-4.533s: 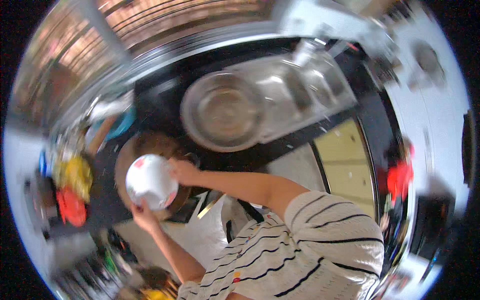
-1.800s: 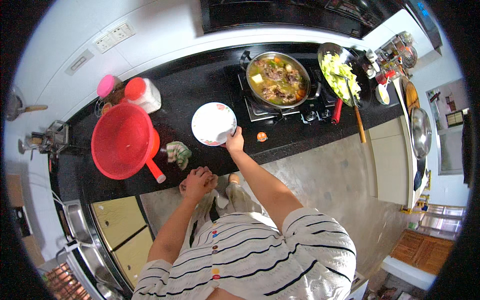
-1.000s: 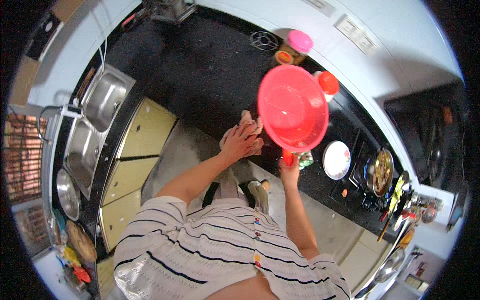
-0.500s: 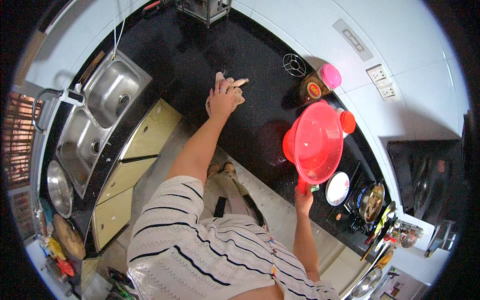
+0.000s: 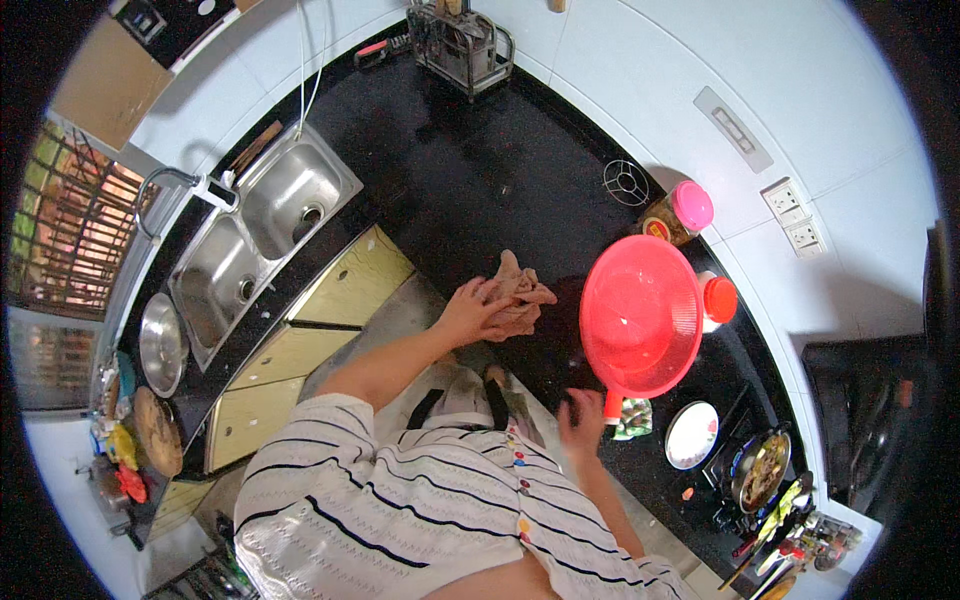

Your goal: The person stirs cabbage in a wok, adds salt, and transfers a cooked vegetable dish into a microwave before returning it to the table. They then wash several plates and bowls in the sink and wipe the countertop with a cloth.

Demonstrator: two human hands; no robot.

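Note:
A crumpled brown cloth [image 5: 520, 298] is bunched under my left hand [image 5: 472, 312], whose fingers close over it near the front edge of the black counter. To the right stands a red plastic colander [image 5: 662, 275] with a short handle pointing toward me. Beside that handle, apart from it, is my right hand [image 5: 582, 425]; its fingers look curved and parted, with nothing visible in them, though they are somewhat blurred. A small green-and-white packet [image 5: 633, 418] lies just past the handle.
Behind the colander stand a pink-lidded jar [image 5: 692, 207], an orange-lidded jar [image 5: 718, 299] and a wire trivet [image 5: 626, 183]. Rightward are a white plate [image 5: 692, 435] and a pan of food [image 5: 763, 470] on the stove. A double steel sink [image 5: 290, 190] is at left, a metal rack [image 5: 462, 50] far back.
My left hand has drawn the cloth back toward me and to the right. My right hand has let go of the colander's handle and moved slightly left. The view has shifted too.

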